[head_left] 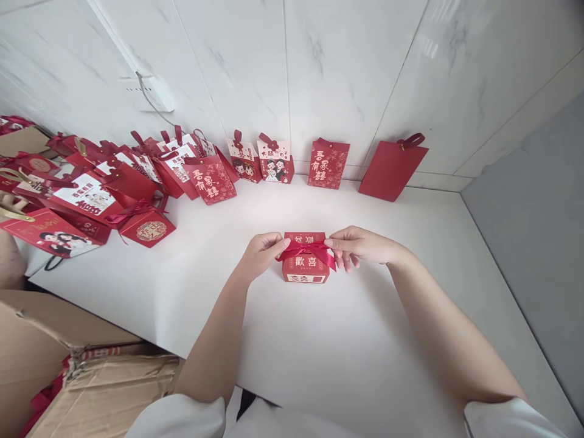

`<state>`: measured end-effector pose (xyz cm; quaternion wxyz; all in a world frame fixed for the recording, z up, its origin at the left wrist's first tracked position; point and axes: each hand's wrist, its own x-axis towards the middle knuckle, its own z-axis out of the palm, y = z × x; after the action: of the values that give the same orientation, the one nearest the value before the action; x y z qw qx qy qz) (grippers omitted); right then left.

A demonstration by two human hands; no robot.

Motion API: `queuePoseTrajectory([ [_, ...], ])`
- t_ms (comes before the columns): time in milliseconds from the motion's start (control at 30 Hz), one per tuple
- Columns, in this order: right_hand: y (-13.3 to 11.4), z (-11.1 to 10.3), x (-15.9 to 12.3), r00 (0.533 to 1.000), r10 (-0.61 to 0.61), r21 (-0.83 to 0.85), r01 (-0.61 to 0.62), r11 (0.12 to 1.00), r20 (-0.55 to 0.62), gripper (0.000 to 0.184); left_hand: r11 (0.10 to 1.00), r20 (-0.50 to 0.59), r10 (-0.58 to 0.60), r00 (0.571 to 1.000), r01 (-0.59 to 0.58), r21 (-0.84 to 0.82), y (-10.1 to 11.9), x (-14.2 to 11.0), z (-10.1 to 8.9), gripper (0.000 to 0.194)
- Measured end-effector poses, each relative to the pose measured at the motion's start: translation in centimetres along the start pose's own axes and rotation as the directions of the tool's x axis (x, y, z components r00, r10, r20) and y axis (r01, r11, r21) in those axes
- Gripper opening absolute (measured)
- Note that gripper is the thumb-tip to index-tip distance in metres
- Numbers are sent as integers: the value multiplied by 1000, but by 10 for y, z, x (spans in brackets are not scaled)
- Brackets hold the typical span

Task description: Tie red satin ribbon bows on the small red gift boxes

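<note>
A small red gift box (305, 269) with white characters stands on the white table in front of me. Across its top runs a red ribbon (308, 248) tied in a bow, its tails hanging at both sides. My left hand (266, 252) pinches the ribbon between thumb and finger at the box's left. On the opposite side, my right hand (356, 246) has thumb and index finger closed on the ribbon's other loop, while its remaining fingers curl below. The fingertips partly cover the ends of the bow.
Several red and white gift bags and boxes crowd the left of the white table (191, 304). A plain red bag (393, 168) leans by the tiled wall. Another person's hand (8, 207) shows at the far left. An open cardboard box (104, 389) sits below the table's left edge.
</note>
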<state>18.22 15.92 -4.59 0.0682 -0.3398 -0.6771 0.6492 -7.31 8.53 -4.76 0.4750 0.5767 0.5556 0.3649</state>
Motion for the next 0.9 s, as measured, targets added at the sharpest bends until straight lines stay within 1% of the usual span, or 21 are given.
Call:
queuePoseTrajectory([
  [367,3,-3,1,999,-32,-41,33,999,36,45,999,94,-4,996,7,-36,-2,3,-7,37],
  [500,3,-4,0,999,-26,-40,28,999,28,43,999,103,11,995,-7,-39,-6,4,-10,36],
  [667,6,-4,0,995,-103,-50,102,994,-8,43,998,95,38,995,-32,-59,-9,5,-12,38],
  [900,10,-6,-1,979,-200,-137,195,971,-30,46,997,62,56,997,-52,-64,-11,6,-14,38],
])
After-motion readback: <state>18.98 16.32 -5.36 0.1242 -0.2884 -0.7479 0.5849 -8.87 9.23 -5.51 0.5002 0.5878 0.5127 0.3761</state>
